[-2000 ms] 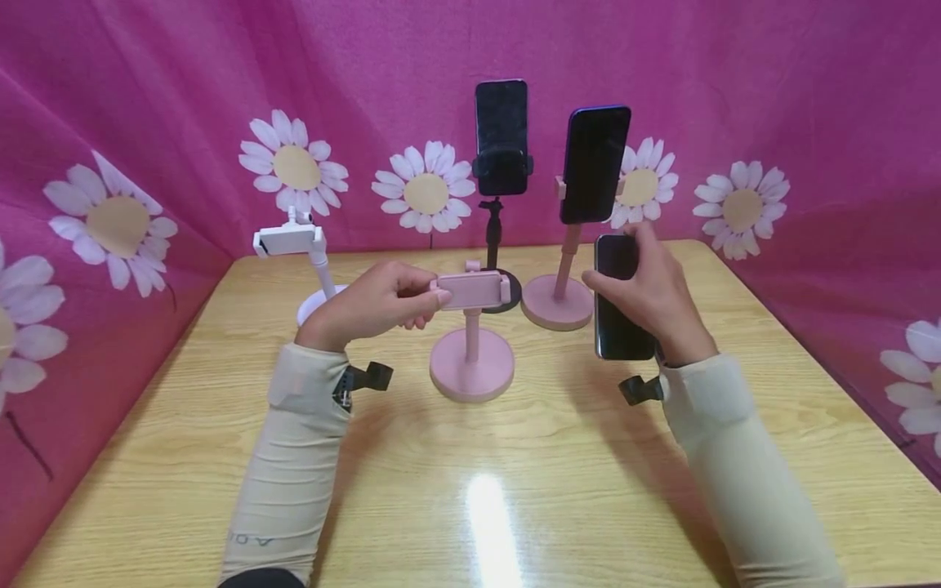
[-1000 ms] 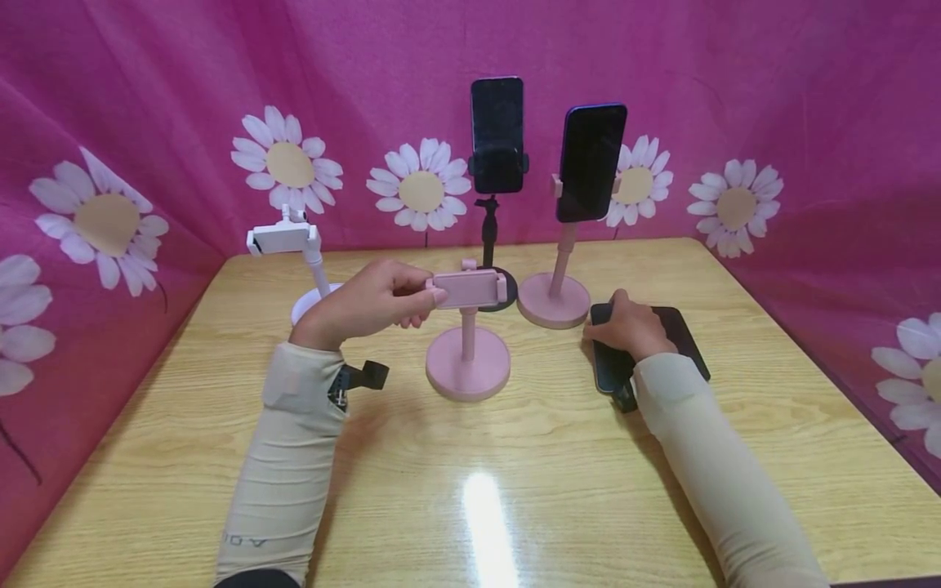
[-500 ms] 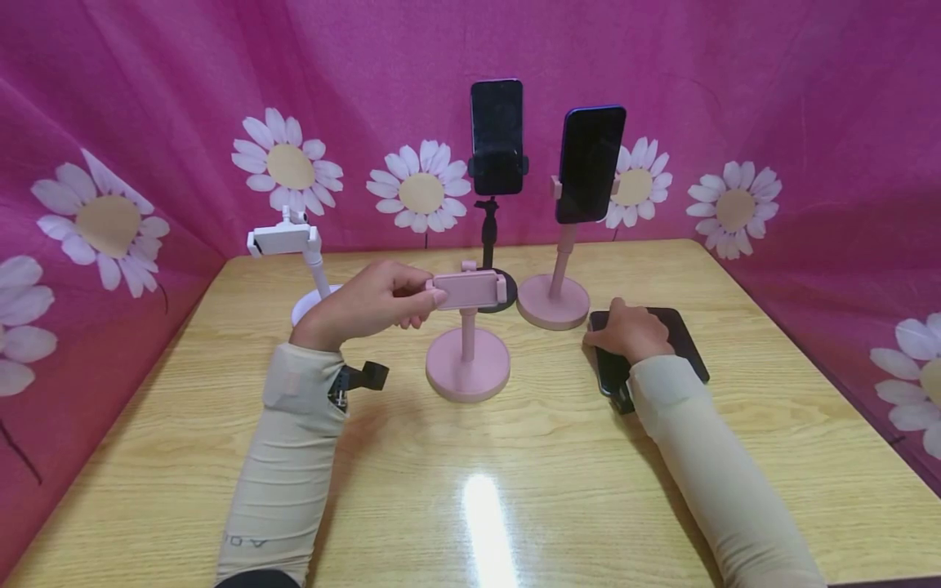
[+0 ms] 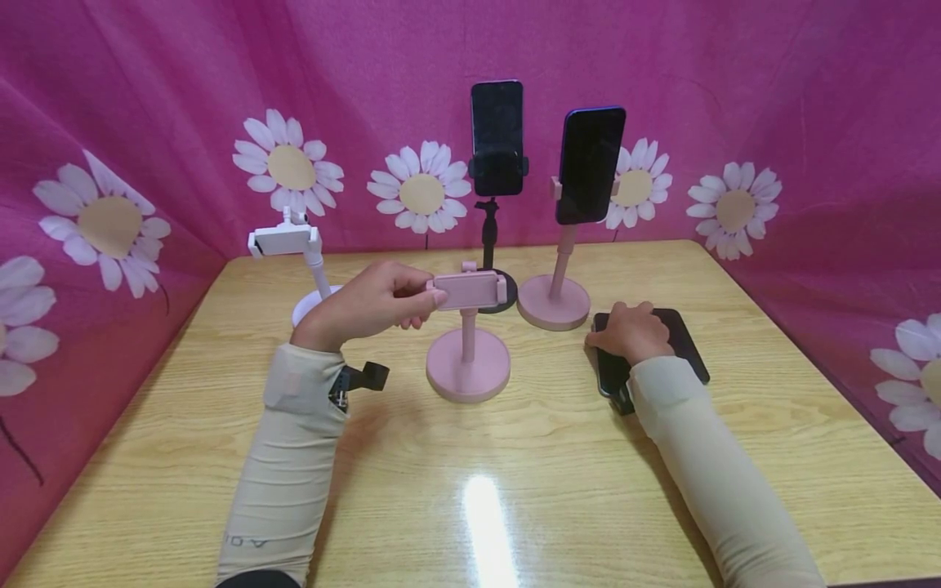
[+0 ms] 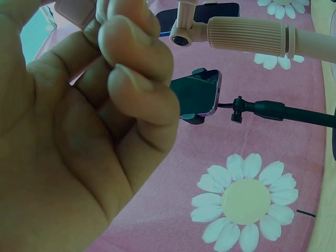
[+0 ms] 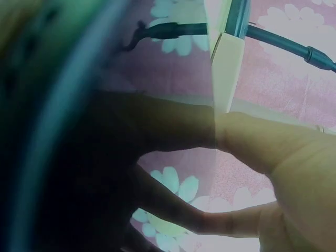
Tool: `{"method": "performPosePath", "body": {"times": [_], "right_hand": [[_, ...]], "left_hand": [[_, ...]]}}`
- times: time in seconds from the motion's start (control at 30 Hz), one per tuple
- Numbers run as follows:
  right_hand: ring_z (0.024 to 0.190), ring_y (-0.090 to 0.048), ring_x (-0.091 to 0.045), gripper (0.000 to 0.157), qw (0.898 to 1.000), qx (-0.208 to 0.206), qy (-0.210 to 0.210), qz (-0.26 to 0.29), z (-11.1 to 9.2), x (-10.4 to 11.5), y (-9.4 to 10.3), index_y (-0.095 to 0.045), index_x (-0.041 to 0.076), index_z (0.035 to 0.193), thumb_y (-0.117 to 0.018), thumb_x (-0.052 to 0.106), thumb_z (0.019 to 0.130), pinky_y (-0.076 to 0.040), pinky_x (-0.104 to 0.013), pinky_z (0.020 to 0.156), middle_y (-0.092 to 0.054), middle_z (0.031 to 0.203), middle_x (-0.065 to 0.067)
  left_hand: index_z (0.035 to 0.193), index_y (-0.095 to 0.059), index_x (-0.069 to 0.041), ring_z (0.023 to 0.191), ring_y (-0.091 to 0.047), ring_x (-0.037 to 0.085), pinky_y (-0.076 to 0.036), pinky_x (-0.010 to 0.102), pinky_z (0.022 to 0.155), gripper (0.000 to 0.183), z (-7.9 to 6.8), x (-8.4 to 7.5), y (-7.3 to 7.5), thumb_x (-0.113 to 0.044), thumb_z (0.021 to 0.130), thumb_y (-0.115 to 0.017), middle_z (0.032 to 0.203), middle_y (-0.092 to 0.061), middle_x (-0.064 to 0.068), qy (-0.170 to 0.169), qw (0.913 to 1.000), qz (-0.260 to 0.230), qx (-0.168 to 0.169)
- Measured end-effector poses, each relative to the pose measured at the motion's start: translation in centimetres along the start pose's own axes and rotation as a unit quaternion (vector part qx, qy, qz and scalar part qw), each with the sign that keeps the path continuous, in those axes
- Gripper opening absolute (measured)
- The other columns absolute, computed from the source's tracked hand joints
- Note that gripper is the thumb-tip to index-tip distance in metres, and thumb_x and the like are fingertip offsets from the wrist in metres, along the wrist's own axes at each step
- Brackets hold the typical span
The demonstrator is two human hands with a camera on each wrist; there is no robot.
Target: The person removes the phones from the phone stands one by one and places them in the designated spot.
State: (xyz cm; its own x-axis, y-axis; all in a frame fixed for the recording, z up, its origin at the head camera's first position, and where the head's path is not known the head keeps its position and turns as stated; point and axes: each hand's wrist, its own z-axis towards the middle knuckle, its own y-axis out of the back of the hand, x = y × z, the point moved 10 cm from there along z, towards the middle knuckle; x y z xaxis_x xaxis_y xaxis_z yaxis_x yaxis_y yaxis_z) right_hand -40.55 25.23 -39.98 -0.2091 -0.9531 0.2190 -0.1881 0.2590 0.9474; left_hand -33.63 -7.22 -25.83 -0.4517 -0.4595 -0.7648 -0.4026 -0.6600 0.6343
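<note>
"What are those fingers doing?"

"The left hand (image 4: 371,302) pinches one end of the pink holder (image 4: 470,290) between thumb and fingers, forearm stretched forward. The right hand (image 4: 634,331), palm down, grips the black phone (image 4: 685,339) by its left end."

"Where's that phone now?"

"Low over the table (image 4: 412,457), crosswise, near the tall pink stand (image 4: 554,300). Two seconds ago it was turned lengthwise; the left pinch hasn't changed."
</note>
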Motion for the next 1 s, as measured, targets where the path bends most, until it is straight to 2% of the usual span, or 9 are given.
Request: {"method": "performPosePath", "body": {"times": [0.37, 0.5, 0.67, 0.77, 1.0], "right_hand": [[0.087, -0.045, -0.044, 0.067, 1.000, 0.009, -0.009, -0.021, -0.2, 0.0, 0.0, -0.052, -0.008, 0.119, -0.063, 0.049, 0.085, -0.047, -0.056, 0.075, -0.035, 0.097, -0.028], [0.090, -0.046, -0.045, 0.072, 0.999, 0.021, -0.009, -0.032, -0.4, 0.0, 0.0, -0.051, -0.007, 0.122, -0.063, 0.053, 0.085, -0.047, -0.057, 0.077, -0.037, 0.101, -0.029], [0.089, -0.050, -0.043, 0.089, 0.998, 0.053, 0.001, -0.046, -0.9, -0.3, 0.4, -0.051, -0.004, 0.125, -0.071, 0.065, 0.072, -0.050, -0.057, 0.073, -0.045, 0.104, -0.028], [0.087, -0.053, -0.038, 0.091, 0.995, 0.081, 0.012, -0.052, -1.3, -0.5, 0.7, -0.053, -0.003, 0.121, -0.075, 0.066, 0.067, -0.051, -0.053, 0.071, -0.053, 0.101, -0.024], [0.090, -0.053, -0.036, 0.086, 0.990, 0.130, 0.021, -0.048, -1.7, -0.8, 0.5, -0.052, -0.001, 0.123, -0.075, 0.062, 0.070, -0.050, -0.052, 0.073, -0.057, 0.103, -0.021]], "left_hand": [[0.095, -0.067, -0.008, 0.073, -0.057, 0.026, -0.051, 0.034, 0.064, 0.021, 0.0, 0.0, 0.0, -0.028, 0.095, -0.060, 0.079, -0.060, 0.009, 0.005, 1.0000, -0.001, 0.000], [0.098, -0.067, -0.009, 0.073, -0.057, 0.026, -0.051, 0.035, 0.065, 0.021, -0.1, 0.1, 0.0, -0.028, 0.095, -0.060, 0.080, -0.060, 0.010, 0.009, 0.9999, -0.005, 0.001], [0.096, -0.067, -0.009, 0.072, -0.057, 0.026, -0.051, 0.036, 0.065, 0.020, 0.0, 0.1, 0.1, -0.027, 0.095, -0.060, 0.079, -0.060, 0.010, 0.009, 1.0000, -0.002, 0.002], [0.095, -0.067, -0.009, 0.072, -0.057, 0.026, -0.051, 0.036, 0.065, 0.020, 0.0, 0.1, 0.1, -0.028, 0.095, -0.060, 0.079, -0.060, 0.010, 0.011, 0.9999, 0.001, 0.001], [0.093, -0.067, -0.009, 0.072, -0.057, 0.026, -0.051, 0.035, 0.064, 0.021, -0.1, -0.1, 0.1, -0.028, 0.095, -0.060, 0.079, -0.060, 0.010, 0.007, 1.0000, -0.002, 0.000]]}}
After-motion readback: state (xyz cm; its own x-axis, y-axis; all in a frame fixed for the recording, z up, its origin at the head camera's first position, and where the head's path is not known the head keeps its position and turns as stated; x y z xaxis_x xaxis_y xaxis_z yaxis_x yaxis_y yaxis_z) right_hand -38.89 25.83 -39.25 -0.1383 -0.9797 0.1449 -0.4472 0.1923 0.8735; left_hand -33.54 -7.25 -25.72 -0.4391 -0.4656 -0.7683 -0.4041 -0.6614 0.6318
